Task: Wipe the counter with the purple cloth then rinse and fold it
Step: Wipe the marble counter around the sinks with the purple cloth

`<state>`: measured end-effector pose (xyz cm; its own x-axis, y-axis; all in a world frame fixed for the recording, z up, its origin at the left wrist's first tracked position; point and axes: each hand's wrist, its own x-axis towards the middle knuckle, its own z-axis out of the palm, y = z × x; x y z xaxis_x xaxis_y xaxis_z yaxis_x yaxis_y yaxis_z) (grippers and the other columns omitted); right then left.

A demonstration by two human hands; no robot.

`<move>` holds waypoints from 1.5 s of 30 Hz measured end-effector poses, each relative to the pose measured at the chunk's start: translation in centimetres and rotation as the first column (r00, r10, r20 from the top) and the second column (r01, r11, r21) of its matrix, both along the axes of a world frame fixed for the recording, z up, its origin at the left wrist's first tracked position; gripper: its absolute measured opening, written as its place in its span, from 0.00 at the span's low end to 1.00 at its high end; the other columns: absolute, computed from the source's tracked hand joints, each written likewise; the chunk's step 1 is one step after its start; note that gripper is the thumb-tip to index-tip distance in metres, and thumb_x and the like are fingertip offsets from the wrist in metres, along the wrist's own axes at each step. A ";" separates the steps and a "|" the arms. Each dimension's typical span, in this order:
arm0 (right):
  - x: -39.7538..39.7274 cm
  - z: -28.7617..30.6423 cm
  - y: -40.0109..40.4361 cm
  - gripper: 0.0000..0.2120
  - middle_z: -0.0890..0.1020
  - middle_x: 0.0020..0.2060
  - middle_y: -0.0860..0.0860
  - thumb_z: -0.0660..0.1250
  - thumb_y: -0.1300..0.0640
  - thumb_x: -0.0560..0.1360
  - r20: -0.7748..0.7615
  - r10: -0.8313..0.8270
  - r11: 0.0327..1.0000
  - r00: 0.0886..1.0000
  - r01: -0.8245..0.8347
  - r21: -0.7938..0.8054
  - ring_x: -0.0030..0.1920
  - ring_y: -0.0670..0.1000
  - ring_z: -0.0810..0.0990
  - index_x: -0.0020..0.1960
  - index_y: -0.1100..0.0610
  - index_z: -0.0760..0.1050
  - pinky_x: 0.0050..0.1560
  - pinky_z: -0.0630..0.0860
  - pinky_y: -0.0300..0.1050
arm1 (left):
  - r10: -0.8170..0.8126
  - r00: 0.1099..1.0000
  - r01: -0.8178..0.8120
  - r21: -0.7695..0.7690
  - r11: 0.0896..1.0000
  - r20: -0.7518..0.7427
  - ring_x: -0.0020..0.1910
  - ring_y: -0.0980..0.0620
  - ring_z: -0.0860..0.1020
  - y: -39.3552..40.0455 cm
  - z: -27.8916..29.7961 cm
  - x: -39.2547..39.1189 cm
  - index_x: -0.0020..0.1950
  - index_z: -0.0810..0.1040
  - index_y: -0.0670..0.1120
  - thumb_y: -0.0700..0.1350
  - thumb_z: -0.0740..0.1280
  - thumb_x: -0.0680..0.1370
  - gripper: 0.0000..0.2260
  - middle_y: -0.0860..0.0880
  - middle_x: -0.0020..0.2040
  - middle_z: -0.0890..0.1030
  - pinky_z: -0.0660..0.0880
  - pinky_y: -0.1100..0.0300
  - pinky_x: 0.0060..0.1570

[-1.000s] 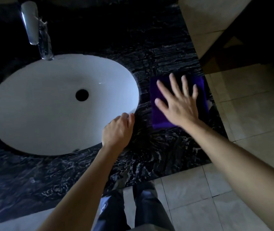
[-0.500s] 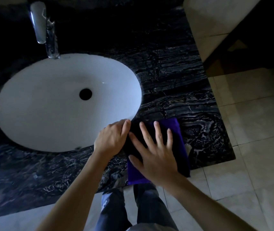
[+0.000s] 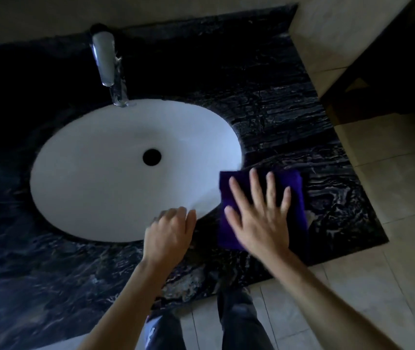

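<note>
Pressing: purple cloth point(image 3: 294, 198) held flat on counter point(image 3: 302, 127) by spread right hand point(image 3: 262, 223); bunching risked if pressure is uneven.

The right hand point(image 3: 259, 218) lies flat at centre right of the frame, fingers spread and straight. The left hand point(image 3: 170, 232) sits just left of it, fingers curled under, both forearms reaching up from the bottom edge.

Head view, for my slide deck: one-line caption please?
Right hand presses flat purple cloth on black marble counter; left hand rests beside.

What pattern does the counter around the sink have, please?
Black stone with wavy white veins on the counter, seen from the head camera.
</note>
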<state>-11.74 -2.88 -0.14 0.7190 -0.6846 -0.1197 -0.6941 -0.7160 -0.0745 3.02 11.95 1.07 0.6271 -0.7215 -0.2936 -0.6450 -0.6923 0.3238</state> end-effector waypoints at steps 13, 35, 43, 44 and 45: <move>1.1 0.3 9.4 0.28 0.54 0.83 0.49 0.51 0.31 0.79 -0.025 0.067 0.997 0.997 -0.065 0.048 0.82 0.59 0.54 0.78 0.31 0.56 0.77 0.52 0.70 | -0.167 0.950 0.174 -0.002 0.985 0.263 0.55 0.39 0.79 15.7 -0.5 6.8 0.57 0.81 0.44 0.53 0.59 0.80 0.17 0.43 0.53 0.83 0.69 0.42 0.65; 1.5 -0.3 5.8 0.26 0.57 0.82 0.50 0.50 0.31 0.79 0.004 0.052 0.999 0.999 -0.051 -0.005 0.82 0.59 0.55 0.77 0.30 0.57 0.76 0.54 0.69 | -0.095 0.960 0.107 -0.034 0.994 0.265 0.50 0.41 0.78 15.6 -0.9 6.4 0.54 0.80 0.46 0.53 0.57 0.80 0.17 0.46 0.49 0.82 0.68 0.44 0.61; 5.9 -0.4 -11.1 0.27 0.49 0.83 0.50 0.45 0.31 0.79 0.004 -0.291 0.956 0.957 0.291 0.029 0.82 0.59 0.46 0.77 0.28 0.47 0.76 0.46 0.72 | -0.079 0.956 0.083 -0.003 0.997 0.282 0.50 0.40 0.77 15.2 -0.8 6.1 0.54 0.80 0.45 0.55 0.56 0.79 0.18 0.45 0.48 0.81 0.68 0.43 0.59; 6.2 -0.4 -10.7 0.27 0.49 0.83 0.50 0.45 0.31 0.79 0.008 -0.305 0.952 0.952 0.304 0.035 0.82 0.60 0.46 0.78 0.29 0.47 0.76 0.45 0.73 | -0.076 0.957 0.081 -0.007 0.997 0.279 0.50 0.39 0.77 15.2 -0.7 6.0 0.54 0.80 0.45 0.55 0.57 0.79 0.18 0.45 0.48 0.81 0.68 0.43 0.59; 6.1 -0.4 -9.7 0.27 0.49 0.83 0.51 0.46 0.32 0.79 0.009 -0.311 0.950 0.950 0.310 0.045 0.82 0.60 0.46 0.78 0.30 0.47 0.76 0.45 0.73 | -0.080 0.957 0.084 -0.003 0.996 0.277 0.50 0.39 0.77 15.2 -0.7 5.9 0.55 0.80 0.45 0.55 0.57 0.79 0.18 0.45 0.48 0.81 0.68 0.43 0.59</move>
